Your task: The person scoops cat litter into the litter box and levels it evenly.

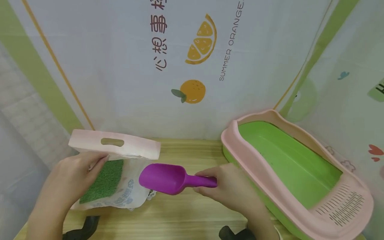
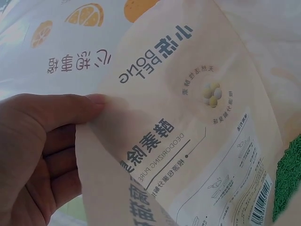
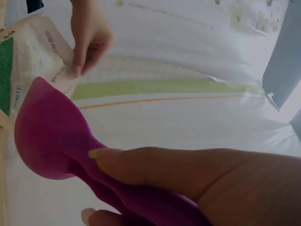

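Note:
My left hand point(image 1: 70, 176) pinches the upper edge of a pale plastic bag point(image 1: 90, 140) with a handle slot. Green pellets, like cat litter point(image 1: 105, 181), show inside the bag's mouth. In the left wrist view, thumb and fingers hold the printed film of the bag point(image 2: 155, 94). My right hand point(image 1: 232, 188) grips the handle of a purple scoop point(image 1: 163, 178). The scoop's bowl points left towards the bag, and no pellets are visible in it. In the right wrist view, the thumb lies along the scoop's handle point(image 3: 136, 200).
At the right stands a litter box point(image 1: 246, 150) with a pink rim and a green basin point(image 1: 288, 163); its near end has a slotted ledge. The wood-patterned table point(image 1: 180, 216) lies beneath everything. A printed white sheet point(image 1: 126, 83) hangs behind.

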Available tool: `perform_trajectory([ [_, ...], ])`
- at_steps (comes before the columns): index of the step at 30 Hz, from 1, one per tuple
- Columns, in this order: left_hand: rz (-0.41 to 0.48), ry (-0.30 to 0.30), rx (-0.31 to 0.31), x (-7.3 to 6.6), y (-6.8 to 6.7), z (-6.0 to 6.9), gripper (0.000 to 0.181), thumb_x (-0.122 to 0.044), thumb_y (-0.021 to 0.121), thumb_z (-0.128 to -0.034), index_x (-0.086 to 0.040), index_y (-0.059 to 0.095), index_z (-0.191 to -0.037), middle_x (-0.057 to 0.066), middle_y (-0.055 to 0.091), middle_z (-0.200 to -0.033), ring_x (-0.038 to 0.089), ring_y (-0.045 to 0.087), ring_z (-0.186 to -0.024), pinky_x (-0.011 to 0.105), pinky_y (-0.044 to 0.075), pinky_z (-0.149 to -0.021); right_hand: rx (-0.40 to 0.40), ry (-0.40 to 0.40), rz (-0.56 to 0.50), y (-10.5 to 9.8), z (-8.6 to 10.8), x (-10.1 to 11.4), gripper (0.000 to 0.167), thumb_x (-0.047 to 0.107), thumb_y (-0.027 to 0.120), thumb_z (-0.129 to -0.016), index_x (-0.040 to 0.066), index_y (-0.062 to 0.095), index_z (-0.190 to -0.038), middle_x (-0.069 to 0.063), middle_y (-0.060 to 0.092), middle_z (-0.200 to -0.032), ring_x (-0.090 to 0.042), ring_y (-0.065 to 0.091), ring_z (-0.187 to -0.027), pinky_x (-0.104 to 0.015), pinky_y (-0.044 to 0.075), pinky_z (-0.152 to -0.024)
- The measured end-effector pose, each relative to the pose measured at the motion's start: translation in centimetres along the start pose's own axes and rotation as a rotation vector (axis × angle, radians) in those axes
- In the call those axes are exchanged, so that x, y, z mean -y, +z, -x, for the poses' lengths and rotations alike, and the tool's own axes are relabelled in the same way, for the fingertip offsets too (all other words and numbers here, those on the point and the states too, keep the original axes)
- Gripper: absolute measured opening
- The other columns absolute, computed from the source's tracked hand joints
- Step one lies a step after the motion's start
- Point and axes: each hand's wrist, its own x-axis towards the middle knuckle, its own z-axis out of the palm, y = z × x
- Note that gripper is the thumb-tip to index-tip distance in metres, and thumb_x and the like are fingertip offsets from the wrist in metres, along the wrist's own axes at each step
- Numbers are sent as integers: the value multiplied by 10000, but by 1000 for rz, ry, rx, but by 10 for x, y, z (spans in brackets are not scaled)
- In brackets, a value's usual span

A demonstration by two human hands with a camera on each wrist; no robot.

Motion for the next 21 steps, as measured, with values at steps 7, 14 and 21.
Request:
perform_trajectory([
  [7,5,21,-13,0,0,0,169,-266,646,-1002,-167,690,-873,-50,522,-564,55,300,-534,303,311,-487,-11,-120,76,25,-10,11,266,234,799,-794,252,789,-1059,199,560,-608,76,403,-516,-151,356,-509],
  [14,11,50,-32,1,1,-1,362,-398,507,-1066,-151,692,-877,-42,496,-554,54,284,-530,301,307,-477,38,-120,21,43,-17,17,279,151,769,-793,224,771,-1062,193,569,-640,63,411,-531,-143,389,-533],
  [21,6,42,-34,2,1,0,299,-350,548,-1052,-158,679,-865,-33,508,-555,63,300,-521,327,316,-470,54,-117,-14,58,-22,22,265,168,782,-845,168,725,-1105,159,606,-659,67,426,-533,-124,400,-541],
])
